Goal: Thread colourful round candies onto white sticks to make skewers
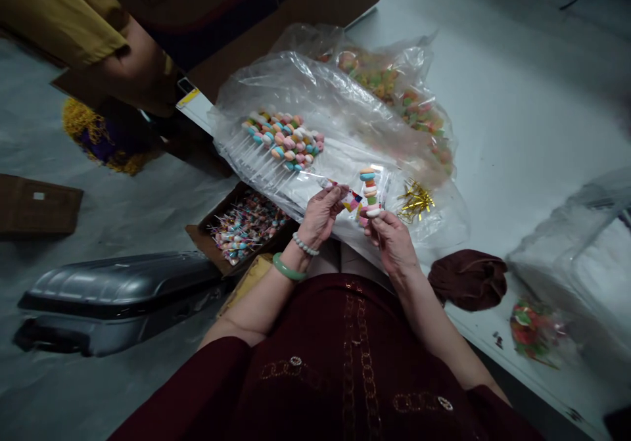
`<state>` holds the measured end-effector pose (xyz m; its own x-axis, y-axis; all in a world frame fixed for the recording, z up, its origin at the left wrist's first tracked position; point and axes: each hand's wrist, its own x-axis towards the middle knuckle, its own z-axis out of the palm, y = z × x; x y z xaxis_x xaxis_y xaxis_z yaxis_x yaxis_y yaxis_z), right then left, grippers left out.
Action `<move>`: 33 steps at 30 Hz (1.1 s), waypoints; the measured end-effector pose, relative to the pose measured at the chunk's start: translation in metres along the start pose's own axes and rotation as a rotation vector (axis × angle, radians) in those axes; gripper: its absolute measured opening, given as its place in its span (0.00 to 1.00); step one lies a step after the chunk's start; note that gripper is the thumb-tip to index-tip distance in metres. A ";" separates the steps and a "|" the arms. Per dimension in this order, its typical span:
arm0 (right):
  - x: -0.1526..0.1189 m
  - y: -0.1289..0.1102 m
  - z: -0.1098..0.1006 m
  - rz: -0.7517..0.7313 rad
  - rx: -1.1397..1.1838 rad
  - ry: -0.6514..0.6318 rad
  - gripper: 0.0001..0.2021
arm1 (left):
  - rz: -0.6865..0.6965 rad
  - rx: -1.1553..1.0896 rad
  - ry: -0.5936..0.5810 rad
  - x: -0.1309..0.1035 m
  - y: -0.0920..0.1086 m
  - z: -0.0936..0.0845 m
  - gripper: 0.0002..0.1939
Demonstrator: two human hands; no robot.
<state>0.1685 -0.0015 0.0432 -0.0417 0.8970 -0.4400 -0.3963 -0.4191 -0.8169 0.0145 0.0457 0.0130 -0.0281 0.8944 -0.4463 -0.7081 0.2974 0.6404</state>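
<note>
My left hand point(320, 216), with a bead bracelet and a green bangle at its wrist, pinches a small clear wrapper with a colourful print point(353, 199). In my right hand point(394, 240) is a candy skewer point(369, 185) of pastel pieces, gripped near its lower end beside the wrapper. Both hands are close together over a clear plastic sheet point(340, 155). To the left on that sheet lies a pile of similar candy skewers point(290, 140), their sticks pointing toward the lower left. Gold twist ties point(418, 200) lie right of my right hand.
Bagged colourful candies point(379, 83) lie behind the sheet. A large cardboard box point(236, 27) stands at the back. Below left are an open box of candy skewers point(246, 227) and a grey suitcase point(123, 296). Another person's arm point(140, 56) shows upper left. A brown cloth point(468, 279) lies right.
</note>
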 end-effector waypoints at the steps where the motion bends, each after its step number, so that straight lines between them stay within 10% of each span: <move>1: 0.000 -0.001 -0.001 -0.015 -0.007 0.011 0.11 | -0.006 -0.015 0.008 0.002 0.000 -0.001 0.07; 33: 0.019 0.006 0.006 0.175 0.300 -0.141 0.14 | -0.018 0.031 -0.077 -0.017 -0.017 0.015 0.07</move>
<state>0.1598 0.0141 0.0318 -0.2503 0.8346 -0.4906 -0.6220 -0.5270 -0.5791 0.0376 0.0298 0.0189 0.0397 0.9115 -0.4093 -0.6857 0.3228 0.6523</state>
